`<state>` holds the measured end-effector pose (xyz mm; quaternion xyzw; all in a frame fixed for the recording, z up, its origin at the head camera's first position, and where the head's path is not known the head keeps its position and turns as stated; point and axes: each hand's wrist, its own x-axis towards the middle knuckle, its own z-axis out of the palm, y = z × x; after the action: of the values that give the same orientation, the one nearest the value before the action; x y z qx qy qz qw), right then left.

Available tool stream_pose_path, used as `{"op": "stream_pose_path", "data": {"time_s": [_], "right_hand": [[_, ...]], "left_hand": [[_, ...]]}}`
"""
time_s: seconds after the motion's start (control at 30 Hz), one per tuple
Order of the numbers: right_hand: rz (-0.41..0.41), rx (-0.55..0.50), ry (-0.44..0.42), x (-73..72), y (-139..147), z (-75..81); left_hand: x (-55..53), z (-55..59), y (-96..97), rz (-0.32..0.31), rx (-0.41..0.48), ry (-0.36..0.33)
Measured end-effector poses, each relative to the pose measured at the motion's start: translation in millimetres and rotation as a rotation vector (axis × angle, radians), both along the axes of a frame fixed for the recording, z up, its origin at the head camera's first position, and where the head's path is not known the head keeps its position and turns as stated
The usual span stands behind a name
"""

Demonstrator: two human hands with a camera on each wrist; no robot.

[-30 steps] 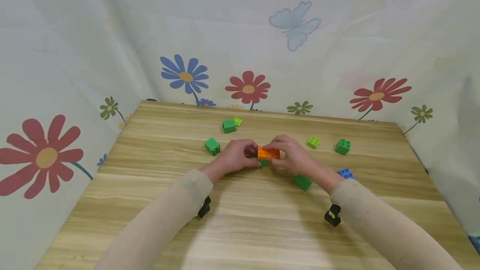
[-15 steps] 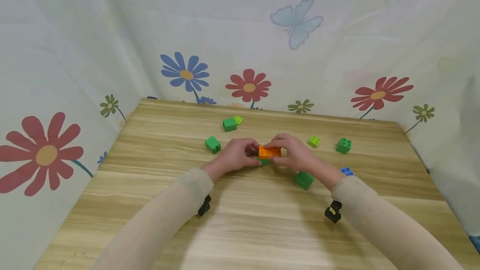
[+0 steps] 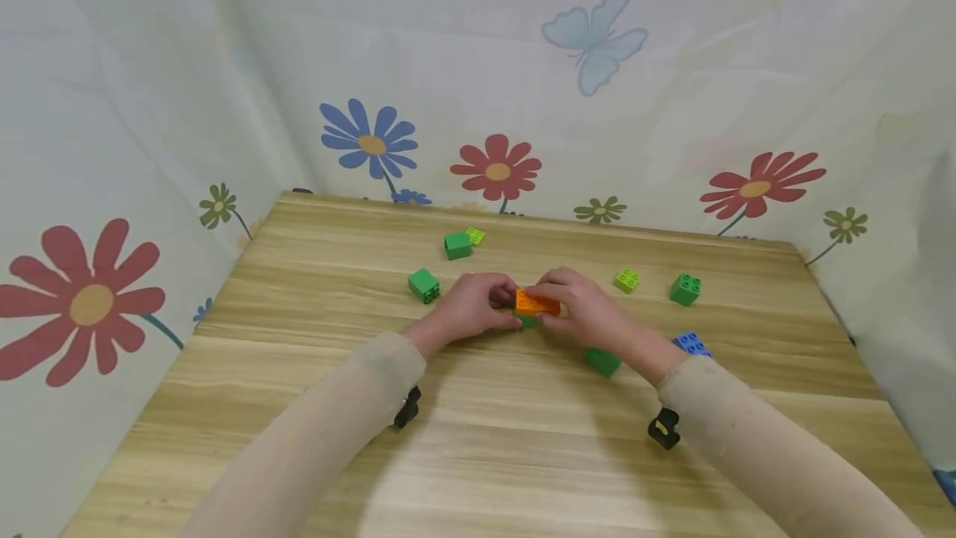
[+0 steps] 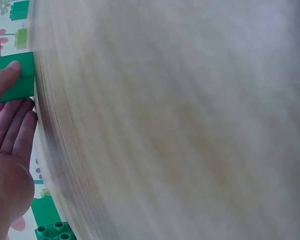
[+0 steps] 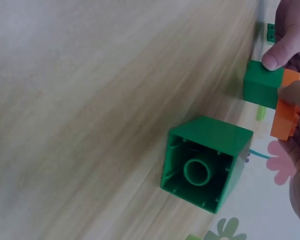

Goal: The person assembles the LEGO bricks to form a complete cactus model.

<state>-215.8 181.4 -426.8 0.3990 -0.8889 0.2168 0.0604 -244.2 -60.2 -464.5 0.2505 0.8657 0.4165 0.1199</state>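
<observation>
In the head view, my left hand [image 3: 472, 305] and right hand [image 3: 586, 305] meet near the table's middle. An orange toy building brick [image 3: 529, 304], studs up, sits on top of a green brick [image 4: 21, 80] and juts out past it toward the right. My left hand grips the green brick, its thumb on the near side and the other fingers behind. My right hand pinches the orange brick between thumb and fingers. In the right wrist view, the green brick's base is right at the tabletop. Another green brick [image 5: 210, 165] lies on its side, hollow underside showing, near my right wrist.
Beyond my left hand lie two green bricks [image 3: 424, 286] [image 3: 458, 246] and a thin lime brick [image 3: 475, 236]. To the right are another lime brick [image 3: 626, 280], a green brick [image 3: 685, 290] and a blue brick [image 3: 690, 344] partly behind my forearm. A flowered cloth [image 3: 418, 40] borders the wooden table [image 3: 508, 438].
Both hands keep the same hold on the orange and green bricks, with hardly any motion. My right forearm shifts slightly, covering and then uncovering part of the blue brick.
</observation>
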Motion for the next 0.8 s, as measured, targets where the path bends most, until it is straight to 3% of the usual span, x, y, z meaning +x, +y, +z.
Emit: {"op": "stream_pose_path", "data": {"time_s": [0.27,0.43,0.8], "right_hand": [[-0.031,0.046,-0.031,2.3,0,0.9],[-0.062,-0.002,-0.050,7.3,6,3.0],[-0.158,-0.056,-0.095,7.7,48,19.1]], "left_hand": [[2.3,0.2,0.5,0.005,-0.006,0.004],[2.6,-0.4,1.0,0.005,-0.008,0.001],[1.6,-0.5,2.6,0.023,-0.021,0.002]]}}
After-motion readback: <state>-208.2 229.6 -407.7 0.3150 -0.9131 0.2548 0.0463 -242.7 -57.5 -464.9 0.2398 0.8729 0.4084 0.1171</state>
